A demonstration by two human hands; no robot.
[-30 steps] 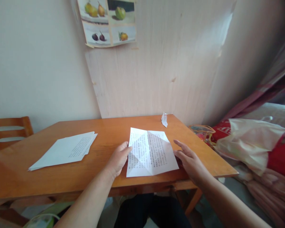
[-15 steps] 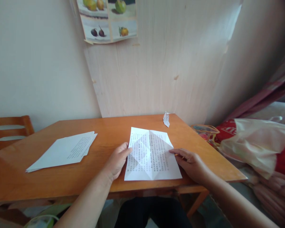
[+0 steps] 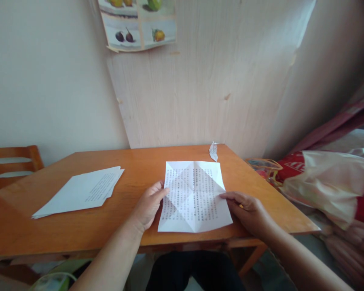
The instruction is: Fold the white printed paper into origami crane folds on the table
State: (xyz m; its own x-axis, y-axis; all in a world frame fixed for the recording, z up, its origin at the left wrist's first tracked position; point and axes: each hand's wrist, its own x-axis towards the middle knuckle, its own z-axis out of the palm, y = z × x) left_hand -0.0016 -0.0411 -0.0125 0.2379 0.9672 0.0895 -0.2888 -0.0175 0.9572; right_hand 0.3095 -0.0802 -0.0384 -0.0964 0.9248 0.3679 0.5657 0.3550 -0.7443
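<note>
A creased sheet of printed paper [image 3: 192, 198] is spread out at the front of the wooden table, with fold lines crossing near its middle and forming a diamond. My left hand [image 3: 150, 204] pinches its left edge, thumb on top and fingers underneath. On the opposite edge my right hand [image 3: 245, 210] grips the paper between thumb and fingertips. The sheet looks slightly raised toward its sides; whether it rests fully on the table I cannot tell.
To the left lies a stack of paper [image 3: 79, 192] on the table [image 3: 133, 161]. A small folded paper piece [image 3: 213, 151] stands near the back right corner. A chair [image 3: 15, 161] is at far left; plastic bags [image 3: 324, 182] lie right of the table.
The sheet is spread wider and flatter, its right edge drawn outward. My right hand has shifted slightly right and down; my left hand has stayed nearly in place.
</note>
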